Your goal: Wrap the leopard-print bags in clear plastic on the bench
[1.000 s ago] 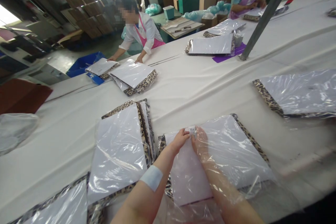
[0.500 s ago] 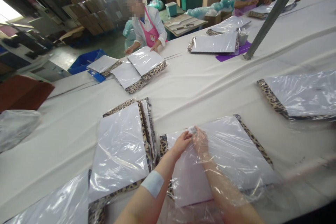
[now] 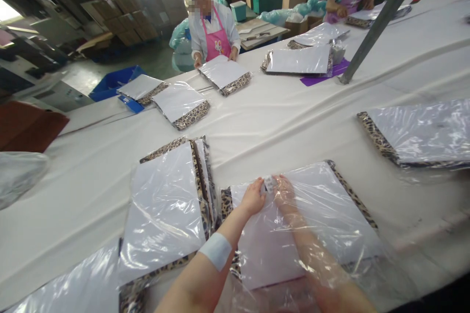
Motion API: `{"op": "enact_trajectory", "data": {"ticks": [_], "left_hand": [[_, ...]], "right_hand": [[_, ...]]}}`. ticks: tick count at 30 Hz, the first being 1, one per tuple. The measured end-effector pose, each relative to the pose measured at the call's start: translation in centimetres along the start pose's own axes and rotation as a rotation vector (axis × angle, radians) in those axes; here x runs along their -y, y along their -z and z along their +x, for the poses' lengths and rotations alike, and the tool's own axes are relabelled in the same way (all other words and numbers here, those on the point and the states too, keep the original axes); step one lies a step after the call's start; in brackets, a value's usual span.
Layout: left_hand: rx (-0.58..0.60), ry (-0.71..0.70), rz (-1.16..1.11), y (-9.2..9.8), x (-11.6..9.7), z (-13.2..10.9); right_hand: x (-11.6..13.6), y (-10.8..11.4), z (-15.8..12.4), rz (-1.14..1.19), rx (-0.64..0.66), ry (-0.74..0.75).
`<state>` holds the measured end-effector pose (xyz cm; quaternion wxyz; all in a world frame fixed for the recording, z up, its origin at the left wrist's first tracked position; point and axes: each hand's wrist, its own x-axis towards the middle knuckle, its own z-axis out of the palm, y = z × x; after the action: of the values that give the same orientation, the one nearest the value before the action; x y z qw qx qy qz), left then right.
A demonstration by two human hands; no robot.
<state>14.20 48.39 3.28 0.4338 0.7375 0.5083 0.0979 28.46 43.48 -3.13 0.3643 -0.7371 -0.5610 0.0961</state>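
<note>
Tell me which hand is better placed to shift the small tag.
Probably the right hand: it reaches inside the clear bag, fingertips at the small tag on the white sheet. The left hand seems to meet it from outside the plastic.

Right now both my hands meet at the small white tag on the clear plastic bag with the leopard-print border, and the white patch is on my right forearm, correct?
No: the head view shows the white patch on your left forearm, not the right. Your left hand and right hand do meet at the small white tag on that clear plastic bag.
</note>
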Motion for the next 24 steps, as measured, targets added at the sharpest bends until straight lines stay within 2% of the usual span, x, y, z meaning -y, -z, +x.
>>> {"op": "enact_trajectory", "data": {"ticks": [3, 8, 10, 13, 15, 17, 20, 24], "left_hand": [[-0.029, -0.011, 0.01, -0.5, -0.2, -0.7], [-0.076, 0.128, -0.209, -1.5, -0.2, -1.3], [-0.054, 0.179, -0.354, -1.8, -0.2, -1.1], [0.005, 0.216, -0.545, -1.8, -0.2, -0.7], [-0.007, 0.236, -0.579, -1.6, -0.2, -0.7], [-0.087, 0.237, -0.463, -1.2, 0.0, -1.0], [-0.21, 0.166, -0.161, -0.5, 0.2, -1.7], [-0.198, 0.086, -0.009, 0.2, 0.5, -2.2]], "right_hand": [[0.2, 0.5, -0.7, -0.031, -0.116, -0.114], [1.0, 0.3, -0.6, -0.014, -0.076, -0.294], [1.1, -0.1, -0.4, -0.049, -0.065, -0.257], [1.3, -0.7, -0.7, -0.106, -0.025, -0.084], [1.5, -1.0, -1.2, -0.156, 0.011, -0.003], [1.6, -1.3, -1.8, -0.208, 0.035, 0.03], [1.7, -1.6, -2.2, -0.242, 0.049, 0.069], [1.2, -2.1, -1.8, -0.301, 0.031, 0.109]]}}
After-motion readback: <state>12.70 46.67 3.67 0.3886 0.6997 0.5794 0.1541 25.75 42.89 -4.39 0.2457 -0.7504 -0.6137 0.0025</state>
